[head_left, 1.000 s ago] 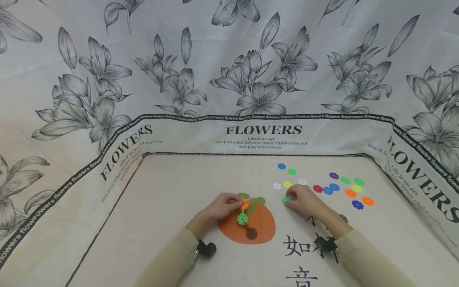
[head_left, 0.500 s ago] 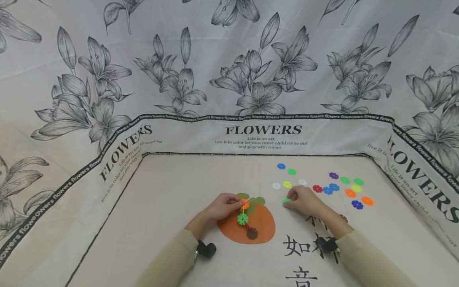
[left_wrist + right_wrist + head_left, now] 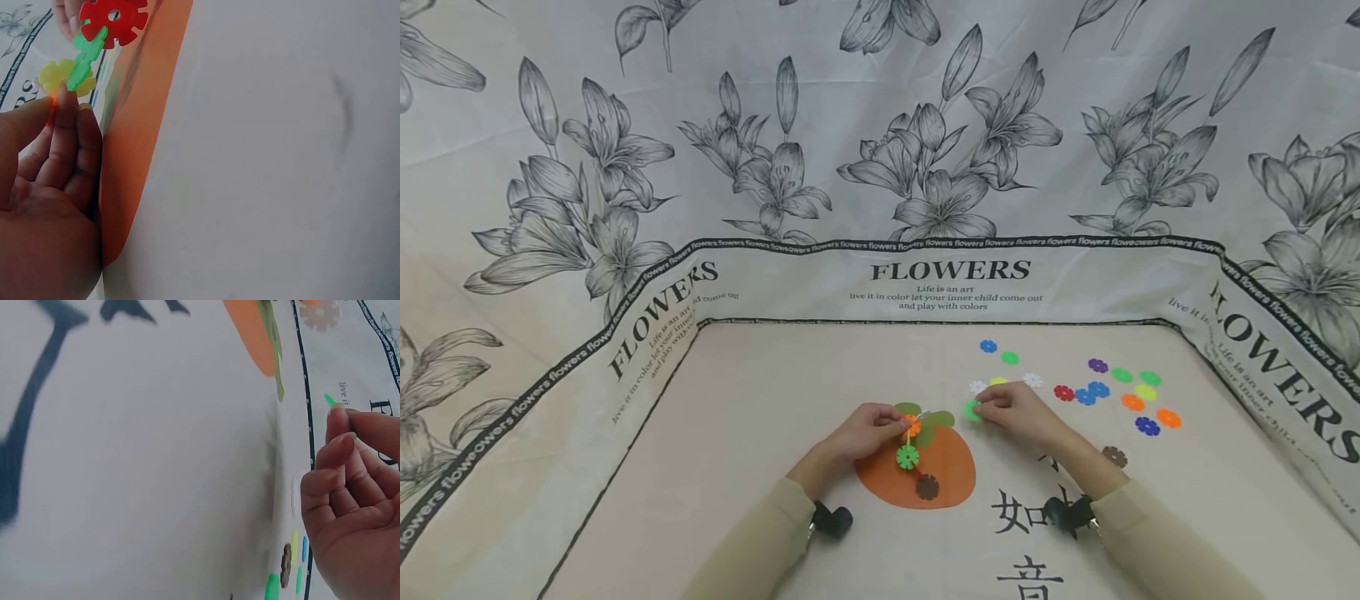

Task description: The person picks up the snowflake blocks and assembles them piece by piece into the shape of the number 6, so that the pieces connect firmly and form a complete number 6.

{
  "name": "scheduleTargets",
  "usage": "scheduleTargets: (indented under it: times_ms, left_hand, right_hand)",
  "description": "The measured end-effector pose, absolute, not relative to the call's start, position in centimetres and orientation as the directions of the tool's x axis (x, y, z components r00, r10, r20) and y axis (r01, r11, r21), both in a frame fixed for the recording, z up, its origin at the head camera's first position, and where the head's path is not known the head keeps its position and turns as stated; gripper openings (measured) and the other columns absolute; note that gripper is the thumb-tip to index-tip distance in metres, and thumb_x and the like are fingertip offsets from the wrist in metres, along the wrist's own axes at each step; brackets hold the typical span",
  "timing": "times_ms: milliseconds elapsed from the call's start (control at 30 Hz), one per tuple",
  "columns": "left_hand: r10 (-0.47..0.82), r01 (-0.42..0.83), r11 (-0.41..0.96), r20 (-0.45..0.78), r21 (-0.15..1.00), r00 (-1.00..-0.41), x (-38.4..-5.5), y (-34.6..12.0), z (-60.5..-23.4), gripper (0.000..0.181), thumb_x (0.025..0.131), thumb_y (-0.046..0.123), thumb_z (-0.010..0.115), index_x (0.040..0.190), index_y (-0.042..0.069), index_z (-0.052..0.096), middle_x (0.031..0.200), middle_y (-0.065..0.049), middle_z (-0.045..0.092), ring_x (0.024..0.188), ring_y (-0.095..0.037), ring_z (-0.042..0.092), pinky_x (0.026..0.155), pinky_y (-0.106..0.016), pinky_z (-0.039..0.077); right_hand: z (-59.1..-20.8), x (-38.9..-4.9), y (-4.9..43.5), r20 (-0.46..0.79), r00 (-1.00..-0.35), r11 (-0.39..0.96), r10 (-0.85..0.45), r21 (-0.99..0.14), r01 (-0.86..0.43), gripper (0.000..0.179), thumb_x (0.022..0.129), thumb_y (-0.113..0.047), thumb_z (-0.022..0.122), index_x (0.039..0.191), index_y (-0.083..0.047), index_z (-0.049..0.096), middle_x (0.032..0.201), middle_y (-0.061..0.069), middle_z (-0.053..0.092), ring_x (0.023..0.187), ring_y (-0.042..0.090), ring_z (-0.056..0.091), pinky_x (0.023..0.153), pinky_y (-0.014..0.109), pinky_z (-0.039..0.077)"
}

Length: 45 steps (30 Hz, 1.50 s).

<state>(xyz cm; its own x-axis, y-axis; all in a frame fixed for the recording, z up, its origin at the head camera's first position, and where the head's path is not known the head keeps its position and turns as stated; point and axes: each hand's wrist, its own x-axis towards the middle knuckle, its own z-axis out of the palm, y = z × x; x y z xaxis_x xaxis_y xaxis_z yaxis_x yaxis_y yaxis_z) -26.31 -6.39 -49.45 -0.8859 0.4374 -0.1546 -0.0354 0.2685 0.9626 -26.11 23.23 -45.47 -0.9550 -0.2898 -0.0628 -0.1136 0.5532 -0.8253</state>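
My left hand point(image 3: 867, 430) pinches an orange snowflake disc point(image 3: 912, 426), the top piece of a linked chain. Below it on the chain come a yellow disc point(image 3: 56, 75), a green disc point(image 3: 907, 457), a red disc point(image 3: 119, 25) and a brown disc point(image 3: 928, 487). The chain hangs over the orange pumpkin-like print point(image 3: 955, 475) on the cloth. To the right of it, my right hand point(image 3: 1021, 408) holds a single green disc point(image 3: 972, 410) between thumb and fingertips. Only a thin green edge point(image 3: 330, 399) of that disc shows in the right wrist view.
Several loose discs lie beyond and right of my right hand, among them a red disc point(image 3: 1063, 392), a purple disc point(image 3: 1098, 366) and an orange disc point(image 3: 1168, 419). Another brown disc point(image 3: 1115, 457) lies beside my right forearm. Flower-printed fabric point(image 3: 951, 287) rises around the table cloth point(image 3: 760, 375).
My right hand has lifted the green disc and moved left with it, toward the chain. My left hand and the chain have stayed in place.
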Motion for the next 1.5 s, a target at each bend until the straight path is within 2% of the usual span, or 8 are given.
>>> scheduleTargets:
  times_ms: [233, 467, 767, 1333, 1500]
  left_hand:
    - [0.431, -0.051, 0.276, -0.171, 0.960, -0.886, -26.4, -6.4, -49.6, 0.017, 0.102, 0.020, 0.065, 0.104, 0.005, 0.071, 0.086, 0.000, 0.072, 0.086, -0.012, 0.062, 0.079, -0.024, 0.048]
    - [0.435, -0.032, 0.283, -0.158, 0.958, -0.886, -26.3, -6.3, -49.5, 0.017, 0.102, 0.020, 0.064, 0.103, 0.004, 0.070, 0.083, 0.000, 0.071, 0.083, -0.012, 0.061, 0.078, -0.024, 0.048]
    - [0.425, -0.019, 0.304, -0.154, 0.953, -0.892, -26.1, -6.2, -49.4, 0.017, 0.103, 0.020, 0.063, 0.105, 0.005, 0.071, 0.085, -0.001, 0.071, 0.085, -0.012, 0.060, 0.078, -0.024, 0.047]
    - [0.428, -0.041, 0.267, -0.157, 0.963, -0.890, -26.4, -6.2, -49.7, 0.017, 0.102, 0.020, 0.065, 0.101, 0.004, 0.070, 0.084, -0.002, 0.073, 0.085, -0.013, 0.063, 0.081, -0.025, 0.048]
    - [0.419, -0.046, 0.262, -0.157, 0.964, -0.894, -26.3, -6.2, -49.6, 0.017, 0.101, 0.020, 0.066, 0.101, 0.003, 0.070, 0.083, -0.002, 0.072, 0.084, -0.013, 0.062, 0.078, -0.025, 0.047]
  right_hand:
    - [-46.0, -26.1, 21.9, -0.056, -0.946, 0.427, -0.319, -0.900, -0.090, 0.033, 0.100, -0.016, 0.067, 0.124, 0.007, 0.064, 0.087, 0.017, 0.074, 0.079, 0.022, 0.064, 0.072, 0.026, 0.055]
    - [-46.5, -25.8, 20.2, -0.029, -0.941, 0.342, -0.337, -0.935, -0.094, 0.034, 0.101, -0.016, 0.066, 0.125, 0.007, 0.062, 0.090, 0.022, 0.074, 0.083, 0.029, 0.071, 0.078, 0.028, 0.057]
    - [-46.5, -25.7, 19.0, -0.014, -0.939, 0.313, -0.344, -0.944, -0.101, 0.033, 0.101, -0.013, 0.065, 0.127, 0.007, 0.061, 0.090, 0.025, 0.072, 0.081, 0.029, 0.068, 0.075, 0.032, 0.059]
    - [-46.9, -25.6, 17.8, -0.024, -0.957, 0.324, -0.290, -0.943, -0.074, 0.030, 0.103, -0.012, 0.061, 0.128, 0.003, 0.061, 0.086, 0.021, 0.073, 0.080, 0.029, 0.068, 0.077, 0.031, 0.058]
    - [-47.0, -25.5, 17.4, -0.016, -0.957, 0.310, -0.291, -0.948, -0.078, 0.029, 0.103, -0.010, 0.060, 0.128, 0.005, 0.061, 0.088, 0.023, 0.073, 0.078, 0.028, 0.068, 0.076, 0.031, 0.058]
